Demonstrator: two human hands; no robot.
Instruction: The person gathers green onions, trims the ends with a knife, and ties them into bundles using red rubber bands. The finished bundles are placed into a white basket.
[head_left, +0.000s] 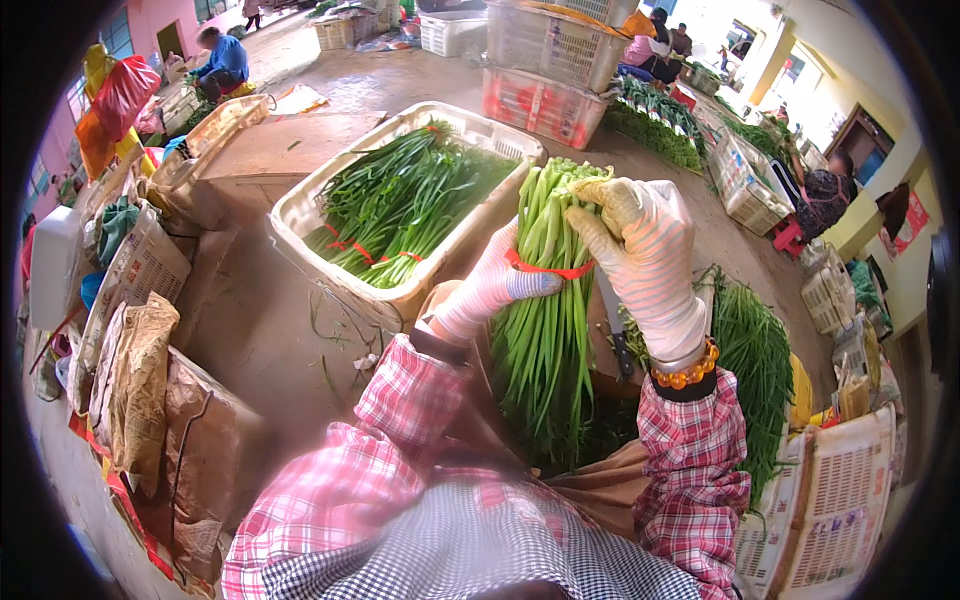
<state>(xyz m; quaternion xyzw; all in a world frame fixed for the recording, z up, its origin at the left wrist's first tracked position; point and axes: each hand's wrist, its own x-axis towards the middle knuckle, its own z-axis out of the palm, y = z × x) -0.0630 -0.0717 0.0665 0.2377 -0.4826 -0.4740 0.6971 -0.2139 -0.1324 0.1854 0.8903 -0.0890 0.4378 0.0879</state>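
A thick bunch of long green leafy vegetables, probably garlic chives (551, 330), hangs before me with its pale stalk ends up. A red tie (547, 268) goes around it below those ends. My left hand (499, 277), in a striped glove, grips the bunch from the left, its thumb near the tie. My right hand (645, 240), also gloved, pinches at the stalk ends from the right with bent fingers. Behind the bunch, a knife with a black handle (622, 352) lies on a board. The bunch and right hand partly hide it.
Ahead stands a white plastic crate (296, 217) with several tied green bunches (405, 202) in it. Loose greens (750, 360) lie to my right. Stacked crates (555, 52) rise behind. A brown-covered box (202, 435) is at left. Other people sit farther off.
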